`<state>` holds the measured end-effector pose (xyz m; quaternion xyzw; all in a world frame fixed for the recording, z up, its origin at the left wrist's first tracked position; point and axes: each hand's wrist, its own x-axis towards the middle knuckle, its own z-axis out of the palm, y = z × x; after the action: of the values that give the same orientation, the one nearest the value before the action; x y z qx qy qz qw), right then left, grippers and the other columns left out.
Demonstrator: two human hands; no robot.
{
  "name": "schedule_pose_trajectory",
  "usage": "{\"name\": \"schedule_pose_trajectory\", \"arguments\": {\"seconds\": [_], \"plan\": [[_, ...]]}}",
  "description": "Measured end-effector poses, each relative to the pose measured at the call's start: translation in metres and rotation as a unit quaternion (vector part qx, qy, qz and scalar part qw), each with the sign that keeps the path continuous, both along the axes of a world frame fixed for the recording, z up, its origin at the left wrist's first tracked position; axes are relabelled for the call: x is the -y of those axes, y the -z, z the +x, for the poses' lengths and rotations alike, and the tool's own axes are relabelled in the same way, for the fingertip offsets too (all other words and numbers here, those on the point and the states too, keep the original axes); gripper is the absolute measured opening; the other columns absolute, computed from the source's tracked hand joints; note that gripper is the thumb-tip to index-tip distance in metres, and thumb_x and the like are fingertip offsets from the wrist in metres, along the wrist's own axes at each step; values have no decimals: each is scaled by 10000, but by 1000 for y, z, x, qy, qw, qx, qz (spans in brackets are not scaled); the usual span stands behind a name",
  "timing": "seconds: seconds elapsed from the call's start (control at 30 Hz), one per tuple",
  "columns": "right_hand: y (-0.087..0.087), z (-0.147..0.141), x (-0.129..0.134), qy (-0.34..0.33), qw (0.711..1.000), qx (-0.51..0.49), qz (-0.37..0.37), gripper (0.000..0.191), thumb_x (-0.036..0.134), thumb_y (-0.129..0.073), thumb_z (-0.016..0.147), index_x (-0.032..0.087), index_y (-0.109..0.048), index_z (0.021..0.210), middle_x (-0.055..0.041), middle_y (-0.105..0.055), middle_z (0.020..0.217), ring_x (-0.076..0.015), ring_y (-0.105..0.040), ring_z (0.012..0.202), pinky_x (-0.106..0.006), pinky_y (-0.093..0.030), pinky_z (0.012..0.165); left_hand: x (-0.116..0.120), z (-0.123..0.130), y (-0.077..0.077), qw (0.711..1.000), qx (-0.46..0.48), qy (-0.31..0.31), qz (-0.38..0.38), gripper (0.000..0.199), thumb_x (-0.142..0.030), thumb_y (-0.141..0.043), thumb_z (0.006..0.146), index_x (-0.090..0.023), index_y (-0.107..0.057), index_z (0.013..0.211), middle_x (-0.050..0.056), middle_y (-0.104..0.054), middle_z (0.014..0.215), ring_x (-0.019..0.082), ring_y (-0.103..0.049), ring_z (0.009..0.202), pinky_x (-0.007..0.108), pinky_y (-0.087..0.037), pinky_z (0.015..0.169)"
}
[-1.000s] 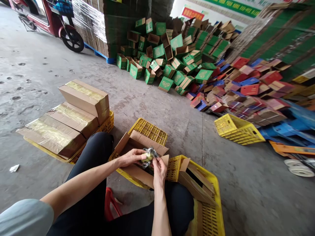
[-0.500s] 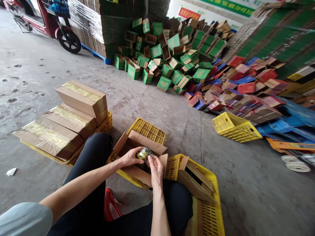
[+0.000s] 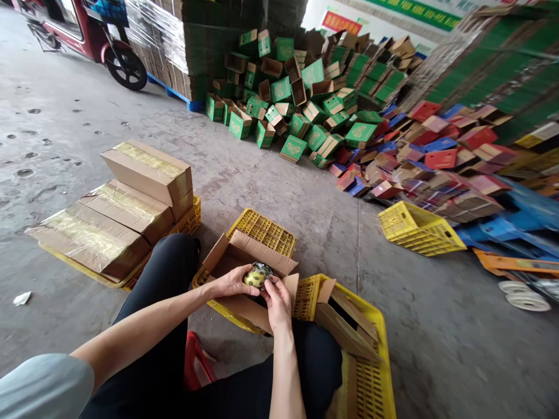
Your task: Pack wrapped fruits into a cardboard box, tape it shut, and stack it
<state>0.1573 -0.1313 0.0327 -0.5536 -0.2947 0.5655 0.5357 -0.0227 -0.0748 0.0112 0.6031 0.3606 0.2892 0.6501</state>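
Observation:
Between my two hands is a round yellow-green fruit (image 3: pixel 254 277) with dark spots, partly covered in crinkled clear plastic; its exact kind I cannot tell. My left hand (image 3: pixel 234 281) curves around its left side, thumb below and fingers above. My right hand (image 3: pixel 278 297) pinches at the right side, where the plastic gathers. Both hands are above an open cardboard box (image 3: pixel 266 251) with its flaps spread. That box rests on a yellow plastic crate (image 3: pixel 233 318) in front of my knees. What lies inside it is mostly hidden by my hands.
Taped cartons (image 3: pixel 98 233) fill a yellow crate on the left. Another yellow crate (image 3: pixel 379 326) at my right knee holds an open carton (image 3: pixel 345 326). An angled yellow crate (image 3: pixel 419 230) stands farther right, before heaped green boxes (image 3: pixel 279 90) and red-blue boxes (image 3: pixel 439 158). A scooter (image 3: pixel 87 35) is parked back left.
The fruit has turned in my hands, so more of its spotted yellow-green side shows. My right-hand fingers have shifted slightly at the plastic. The whole view has tilted a little.

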Motion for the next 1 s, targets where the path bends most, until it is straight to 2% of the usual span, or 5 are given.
{"name": "schedule_pose_trajectory", "arguments": {"seconds": [0.17, 0.43, 0.53, 0.7, 1.0], "plan": [[3, -3, 0, 12, 1000, -11, 5, 285, 449, -823, 735, 262, -704, 914, -32, -769, 992, -254, -728, 943, -391, -620, 819, 3, 4, 6, 998, 52, -24, 15, 610, -371, -903, 687, -193, -533, 1139, 10, -641, 1004, 177, -594, 875, 279, -480, 775], [5, 2, -2, -18, 984, 156, 88, 403, 398, -811, 771, 249, -772, 1143, -64, -757, 1245, -281, -674, 1188, -414, -537, 1052, 1, 0, 7, 984, -45, -91, 143, 436, -203, -833, 715, -214, -614, 1092, 36, -663, 1061, 225, -615, 970, 333, -479, 918], [8, 8, -3, 5, 983, 171, 73, 374, 471, -812, 782, 228, -809, 1066, -77, -790, 1167, -287, -711, 1114, -411, -560, 1011, -1, 1, 5, 992, 2, -79, 98, 488, -260, -878, 716, -204, -642, 1140, 58, -680, 1109, 242, -633, 1022, 344, -489, 951], [14, 13, -4, 77, 986, 141, 40, 398, 519, -824, 760, 207, -826, 1007, -87, -820, 1068, -286, -751, 1038, -400, -573, 983, -7, 5, 7, 981, 165, -67, -80, 836, -344, -973, 649, -182, -573, 1364, 132, -675, 1271, 264, -658, 1125, 388, -501, 993], [5, 16, -6, 193, 980, 41, 32, 463, 541, -841, 731, 201, -803, 1042, -117, -783, 1193, -296, -718, 1141, -396, -609, 908, -9, -3, -1, 961, 197, -75, -181, 746, -442, -972, 658, -113, -690, 1266, 131, -759, 1112, 220, -726, 939, 343, -553, 896]]}}
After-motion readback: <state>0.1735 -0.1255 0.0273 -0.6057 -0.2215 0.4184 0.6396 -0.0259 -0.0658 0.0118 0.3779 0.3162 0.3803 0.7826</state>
